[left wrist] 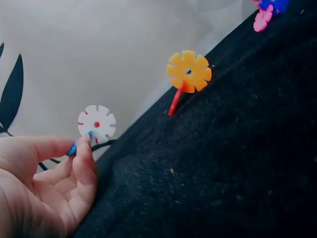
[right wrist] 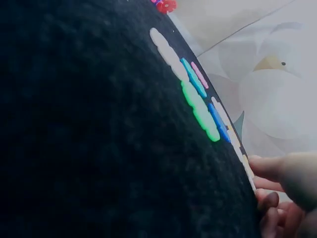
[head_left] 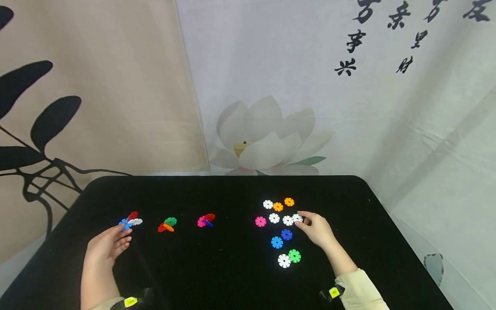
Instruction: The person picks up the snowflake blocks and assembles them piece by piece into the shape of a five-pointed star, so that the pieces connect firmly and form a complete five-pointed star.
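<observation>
Currently, both grips engaged at black table (head_left: 217,275).
Left hand (head_left: 105,247) pinches red-white-blue cluster (head_left: 134,221) at table's left; right hand (head_left: 318,229) pinches white disc (head_left: 296,218) right of table centre, beside loose discs (head_left: 286,234).

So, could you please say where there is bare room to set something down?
Bare table stretches between the pink-red-blue cluster and the loose pink notched disc, and toward the near side. It is crowded further right, around the white disc at the right grip, down to the green disc.
</observation>
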The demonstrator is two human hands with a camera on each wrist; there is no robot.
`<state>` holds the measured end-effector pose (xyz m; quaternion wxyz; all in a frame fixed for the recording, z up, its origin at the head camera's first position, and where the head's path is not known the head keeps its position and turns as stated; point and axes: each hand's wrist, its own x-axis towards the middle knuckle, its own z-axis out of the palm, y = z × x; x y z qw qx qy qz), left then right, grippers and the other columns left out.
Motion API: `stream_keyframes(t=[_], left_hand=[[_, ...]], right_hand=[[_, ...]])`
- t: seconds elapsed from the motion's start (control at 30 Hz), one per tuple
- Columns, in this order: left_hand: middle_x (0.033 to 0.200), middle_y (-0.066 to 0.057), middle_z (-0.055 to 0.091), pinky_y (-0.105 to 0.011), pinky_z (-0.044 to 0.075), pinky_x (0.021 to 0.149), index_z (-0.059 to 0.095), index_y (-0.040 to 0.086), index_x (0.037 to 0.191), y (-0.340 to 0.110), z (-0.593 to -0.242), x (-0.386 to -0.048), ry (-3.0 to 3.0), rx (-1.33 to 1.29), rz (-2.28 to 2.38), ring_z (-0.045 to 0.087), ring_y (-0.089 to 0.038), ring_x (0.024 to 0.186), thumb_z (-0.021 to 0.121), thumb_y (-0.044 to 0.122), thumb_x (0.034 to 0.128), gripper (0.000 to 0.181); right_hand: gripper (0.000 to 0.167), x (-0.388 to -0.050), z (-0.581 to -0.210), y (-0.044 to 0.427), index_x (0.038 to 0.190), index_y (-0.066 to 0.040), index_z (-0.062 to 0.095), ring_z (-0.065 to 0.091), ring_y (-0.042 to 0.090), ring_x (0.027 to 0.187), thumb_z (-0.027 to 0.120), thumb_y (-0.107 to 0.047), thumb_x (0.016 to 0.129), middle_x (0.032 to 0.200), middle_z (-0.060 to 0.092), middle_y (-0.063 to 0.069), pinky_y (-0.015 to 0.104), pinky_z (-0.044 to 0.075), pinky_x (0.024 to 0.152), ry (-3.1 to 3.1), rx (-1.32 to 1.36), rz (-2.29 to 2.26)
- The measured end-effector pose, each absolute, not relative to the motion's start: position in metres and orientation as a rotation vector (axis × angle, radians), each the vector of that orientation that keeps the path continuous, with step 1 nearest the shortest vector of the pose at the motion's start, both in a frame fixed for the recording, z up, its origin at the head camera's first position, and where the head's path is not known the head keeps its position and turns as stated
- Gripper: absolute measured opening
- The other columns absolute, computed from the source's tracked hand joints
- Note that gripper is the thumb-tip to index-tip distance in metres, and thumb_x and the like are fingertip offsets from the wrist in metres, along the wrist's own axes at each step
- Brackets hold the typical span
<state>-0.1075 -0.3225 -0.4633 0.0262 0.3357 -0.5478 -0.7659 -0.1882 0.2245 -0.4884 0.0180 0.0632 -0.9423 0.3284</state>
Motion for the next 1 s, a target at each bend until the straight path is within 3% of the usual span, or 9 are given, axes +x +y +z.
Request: stream_keyframes(t=[0.1, 0.2, 0.27, 0.4, 0.53, 0.73, 0.83, 1.0], left_hand=[[0.071, 0.005, 0.067, -0.023, 0.055, 0.062, 0.066, 0.014, 0.092, -0.322, -0.469, -0.11, -1.788, 1.044, -2.306, 0.067, -0.012, 0.063, 0.061, 0.024, 0.0944, 0.012], [0.07, 0.007, 0.066, -0.023, 0.054, 0.062, 0.055, -0.001, 0.122, -0.319, -0.471, -0.111, -1.917, 1.038, -2.185, 0.067, -0.011, 0.063, 0.059, 0.025, 0.096, 0.037], [0.069, 0.007, 0.065, -0.022, 0.054, 0.061, 0.042, -0.009, 0.133, -0.317, -0.472, -0.112, -1.997, 1.035, -2.101, 0.067, -0.011, 0.062, 0.056, 0.024, 0.0973, 0.051], [0.067, 0.003, 0.063, -0.023, 0.054, 0.057, 0.041, -0.013, 0.132, -0.313, -0.471, -0.111, -2.086, 1.036, -1.986, 0.065, -0.012, 0.058, 0.054, 0.02, 0.0984, 0.049], [0.067, 0.001, 0.062, -0.023, 0.053, 0.054, 0.039, -0.014, 0.134, -0.311, -0.471, -0.111, -2.136, 1.008, -1.927, 0.064, -0.012, 0.056, 0.054, 0.017, 0.0983, 0.049], [0.067, 0.004, 0.06, -0.022, 0.052, 0.052, 0.037, -0.011, 0.139, -0.309, -0.467, -0.111, -2.138, 1.012, -1.847, 0.061, -0.01, 0.054, 0.054, 0.018, 0.098, 0.053], [0.065, 0.007, 0.058, -0.019, 0.049, 0.049, 0.044, -0.008, 0.137, -0.306, -0.462, -0.111, -2.078, 1.043, -1.76, 0.058, -0.008, 0.051, 0.055, 0.019, 0.0972, 0.049], [0.066, 0.009, 0.06, -0.015, 0.043, 0.047, 0.062, 0.001, 0.116, -0.286, -0.442, -0.116, -1.833, 1.042, -1.731, 0.055, -0.006, 0.053, 0.062, 0.022, 0.093, 0.031]], right_hand=[[0.033, -0.191, -0.489, 0.225, 0.115, -0.007, 0.067, 0.043, 0.017, 0.061, 0.073, -0.019, 0.085, 0.073, 0.048, 0.001, 0.03, 0.036, 0.053, -2.921, 0.167, 1.009], [0.03, -0.193, -0.49, 0.225, 0.107, -0.007, 0.068, 0.045, 0.018, 0.063, 0.078, -0.017, 0.081, 0.073, 0.05, 0.001, 0.031, 0.037, 0.056, -2.899, 0.129, 1.024], [0.028, -0.194, -0.491, 0.226, 0.102, -0.007, 0.067, 0.047, 0.019, 0.068, 0.08, -0.016, 0.078, 0.074, 0.052, 0.001, 0.032, 0.039, 0.06, -2.882, 0.108, 1.046], [0.025, -0.191, -0.491, 0.228, 0.094, -0.006, 0.063, 0.051, 0.018, 0.068, 0.08, -0.012, 0.077, 0.078, 0.056, 0.002, 0.031, 0.045, 0.061, -2.835, 0.045, 1.165], [0.017, -0.186, -0.49, 0.23, 0.09, -0.004, 0.061, 0.055, 0.017, 0.057, 0.076, -0.007, 0.081, 0.075, 0.061, 0.004, 0.028, 0.049, 0.052, -2.77, -0.039, 1.34], [0.014, -0.174, -0.486, 0.237, 0.097, -0.002, 0.065, 0.058, 0.018, 0.059, 0.071, -0.004, 0.085, 0.075, 0.065, 0.005, 0.027, 0.05, 0.051, -2.695, -0.121, 1.505], [0.017, -0.167, -0.481, 0.24, 0.102, 0.001, 0.067, 0.061, 0.019, 0.063, 0.07, -0.003, 0.085, 0.079, 0.067, 0.007, 0.026, 0.052, 0.054, -2.649, -0.122, 1.582], [0.019, -0.157, -0.462, 0.24, 0.101, 0.006, 0.067, 0.065, 0.022, 0.068, 0.071, -0.002, 0.084, 0.083, 0.068, 0.013, 0.025, 0.054, 0.059, -2.556, -0.102, 1.692]])
